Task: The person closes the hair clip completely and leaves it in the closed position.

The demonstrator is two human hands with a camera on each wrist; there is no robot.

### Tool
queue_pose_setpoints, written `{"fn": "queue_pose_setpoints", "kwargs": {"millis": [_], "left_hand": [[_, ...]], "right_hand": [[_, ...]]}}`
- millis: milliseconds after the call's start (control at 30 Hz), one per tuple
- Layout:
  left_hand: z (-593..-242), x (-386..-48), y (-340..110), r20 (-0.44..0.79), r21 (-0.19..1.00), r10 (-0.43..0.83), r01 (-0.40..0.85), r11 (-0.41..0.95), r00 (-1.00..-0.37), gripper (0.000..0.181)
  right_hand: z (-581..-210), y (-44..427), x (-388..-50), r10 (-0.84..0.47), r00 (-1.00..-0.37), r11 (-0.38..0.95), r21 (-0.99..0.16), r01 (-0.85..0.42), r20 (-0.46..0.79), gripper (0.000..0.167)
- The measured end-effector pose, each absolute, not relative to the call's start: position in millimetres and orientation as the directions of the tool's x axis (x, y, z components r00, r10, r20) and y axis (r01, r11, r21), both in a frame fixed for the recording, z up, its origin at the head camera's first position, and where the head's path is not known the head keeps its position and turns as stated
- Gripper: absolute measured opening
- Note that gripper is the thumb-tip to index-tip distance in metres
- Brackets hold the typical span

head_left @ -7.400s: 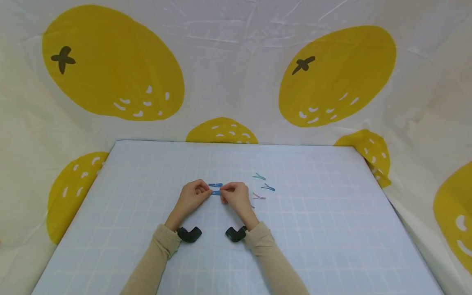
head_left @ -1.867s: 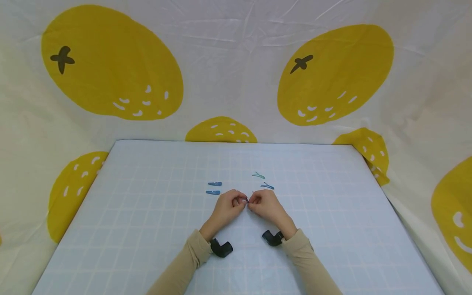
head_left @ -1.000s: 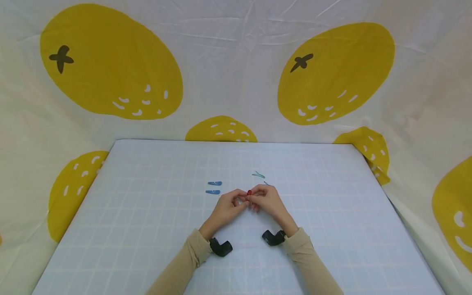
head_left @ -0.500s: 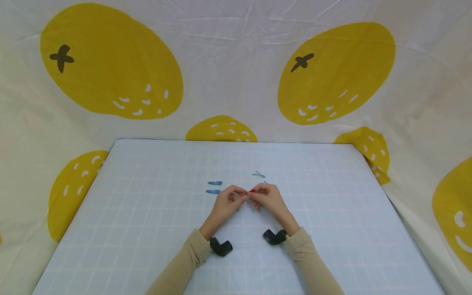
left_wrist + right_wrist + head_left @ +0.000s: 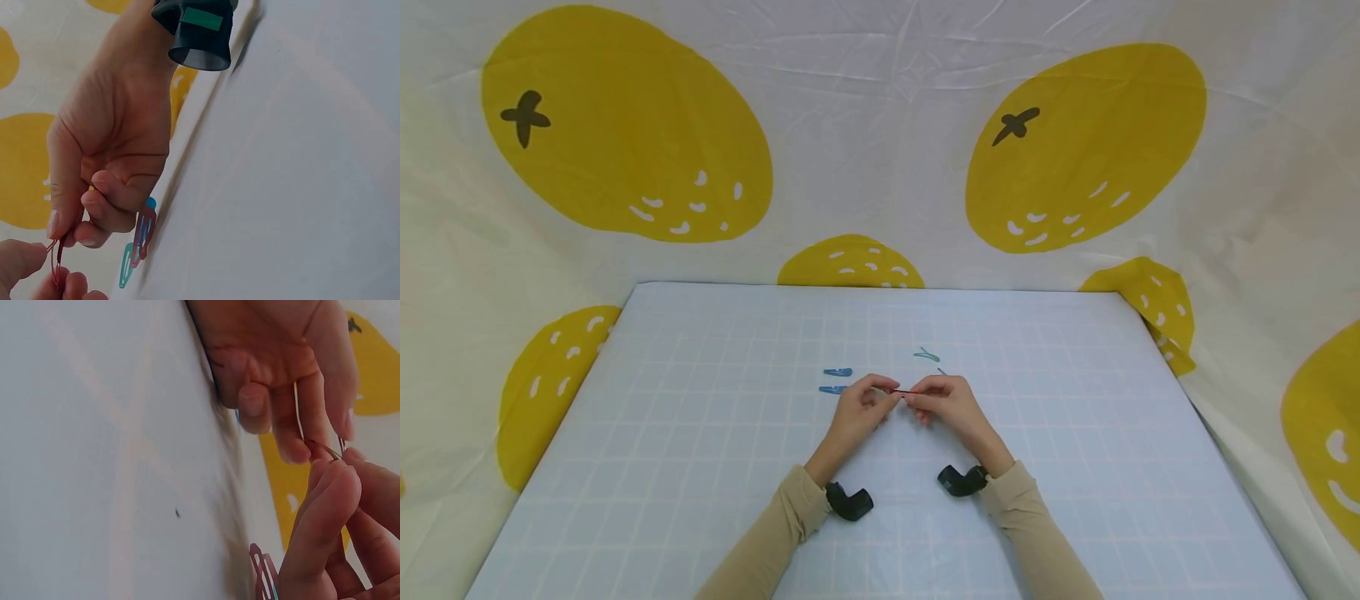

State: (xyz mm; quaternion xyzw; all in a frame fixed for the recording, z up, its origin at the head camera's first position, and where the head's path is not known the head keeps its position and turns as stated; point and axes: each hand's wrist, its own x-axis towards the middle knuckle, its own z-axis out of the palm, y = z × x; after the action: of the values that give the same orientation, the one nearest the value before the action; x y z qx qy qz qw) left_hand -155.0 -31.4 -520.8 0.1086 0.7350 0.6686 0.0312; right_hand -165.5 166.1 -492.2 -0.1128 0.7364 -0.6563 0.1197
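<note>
Between both hands, above the table, is a thin red snap hair clip [image 5: 905, 392]. My left hand [image 5: 859, 417] pinches its left end with thumb and fingertips. The thumb and forefinger of my right hand [image 5: 952, 410] pinch the other end. Up close in the left wrist view, the red clip [image 5: 60, 253] has its slim prongs spread apart, with the right hand [image 5: 115, 131] above it. In the right wrist view the red clip [image 5: 327, 450] is partly covered by fingers. Just left of my left hand lie two blue hair clips [image 5: 837, 372], one behind the other.
A green hair clip [image 5: 927, 356] lies open beyond the hands. The tip of another blue clip [image 5: 942, 372] shows behind my right hand. Reddish clips [image 5: 147, 230] lie farther off in the left wrist view. The table [image 5: 700, 467] has a pale checked cloth; a lemon-patterned sheet [image 5: 865, 167] hangs behind.
Earlier, the hands held a blue clip at the left; it now lies below the other blue one. They moved right and took up the red clip, which has turned from upright to level.
</note>
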Motion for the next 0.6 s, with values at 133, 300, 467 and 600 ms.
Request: {"fn": "queue_pose_setpoints", "kwargs": {"millis": [133, 300, 467, 600], "left_hand": [[-520, -154, -31, 0.107, 0.987, 0.197, 0.127, 0.094, -0.975, 0.011], [-520, -154, -30, 0.114, 0.989, 0.177, 0.128, 0.072, -0.978, 0.011], [-519, -154, -30, 0.105, 0.990, 0.152, 0.118, 0.075, -0.983, 0.013], [-514, -152, -30, 0.110, 0.989, 0.155, 0.124, 0.078, -0.982, 0.010]], "right_hand": [[-494, 165, -165, -0.326, -0.944, 0.098, -0.995, 0.022, -0.053, 0.016], [-498, 162, -165, -0.319, -0.946, 0.096, -0.995, 0.030, -0.059, 0.018], [-501, 159, -165, -0.310, -0.949, 0.076, -0.997, 0.029, -0.051, 0.017], [-503, 157, -164, -0.301, -0.952, 0.058, -0.997, 0.041, -0.056, 0.017]]}}
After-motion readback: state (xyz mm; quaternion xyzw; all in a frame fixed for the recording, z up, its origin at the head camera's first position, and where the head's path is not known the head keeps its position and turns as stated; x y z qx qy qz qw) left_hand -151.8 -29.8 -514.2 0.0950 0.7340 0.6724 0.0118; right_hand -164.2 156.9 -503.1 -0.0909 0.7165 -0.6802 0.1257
